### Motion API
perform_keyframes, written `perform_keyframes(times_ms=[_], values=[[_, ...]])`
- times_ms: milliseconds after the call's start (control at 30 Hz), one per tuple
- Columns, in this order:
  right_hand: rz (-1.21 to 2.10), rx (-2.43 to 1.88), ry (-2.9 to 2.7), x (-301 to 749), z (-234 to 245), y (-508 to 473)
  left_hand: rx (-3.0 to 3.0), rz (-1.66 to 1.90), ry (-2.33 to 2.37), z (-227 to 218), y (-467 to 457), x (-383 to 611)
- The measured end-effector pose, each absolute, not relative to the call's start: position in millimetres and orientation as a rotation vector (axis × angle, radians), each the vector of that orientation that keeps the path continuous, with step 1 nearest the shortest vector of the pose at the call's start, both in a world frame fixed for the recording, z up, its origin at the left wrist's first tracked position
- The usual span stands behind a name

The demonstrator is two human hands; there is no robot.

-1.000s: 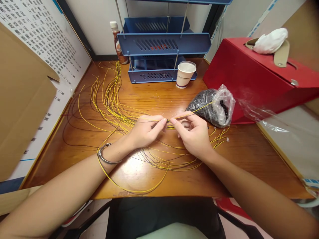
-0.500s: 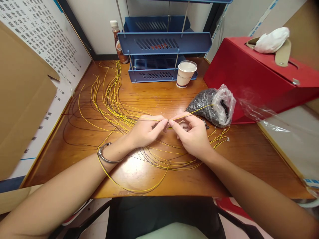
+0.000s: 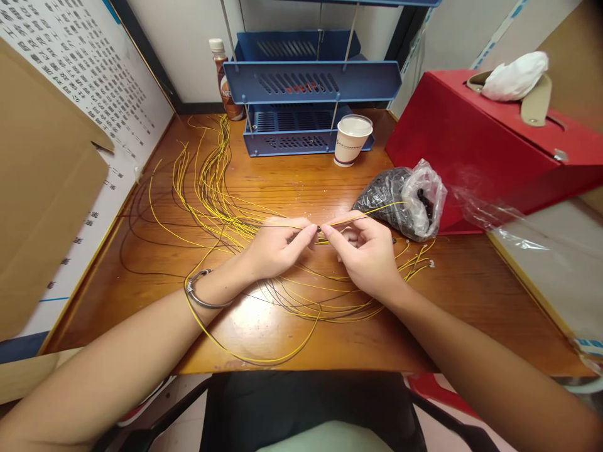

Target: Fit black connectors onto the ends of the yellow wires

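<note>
My left hand (image 3: 276,248) and my right hand (image 3: 365,251) meet fingertip to fingertip over the middle of the wooden desk (image 3: 292,179). Between them I pinch a thin yellow wire (image 3: 372,210) whose free end runs right, over a plastic bag of small black parts (image 3: 400,199). A tiny dark piece sits on the wire at the pinch point. A bundle of yellow and dark wires (image 3: 211,188) fans out across the desk to the left and loops under both hands. A metal bangle (image 3: 198,292) is on my left wrist.
A blue stacked paper tray (image 3: 311,81) stands at the back, with a paper cup (image 3: 352,139) and a bottle (image 3: 222,69) beside it. A red box (image 3: 480,144) fills the right side. Cardboard (image 3: 42,207) leans at the left.
Both hands have stayed in place; the fingertips shifted only slightly along the wire.
</note>
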State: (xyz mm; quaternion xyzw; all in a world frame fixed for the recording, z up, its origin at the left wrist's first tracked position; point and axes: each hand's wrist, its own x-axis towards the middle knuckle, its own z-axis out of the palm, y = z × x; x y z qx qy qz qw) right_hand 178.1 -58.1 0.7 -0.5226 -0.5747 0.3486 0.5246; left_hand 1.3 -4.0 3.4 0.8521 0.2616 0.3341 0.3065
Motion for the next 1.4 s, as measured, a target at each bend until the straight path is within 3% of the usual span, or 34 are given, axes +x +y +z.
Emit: perform_keyframes(times_ms=[1400], values=[[0.895,-1.279,-1.361,175.3,0.6,-57.7,2.277,0.854,0.789,2.5,-2.6,2.8]])
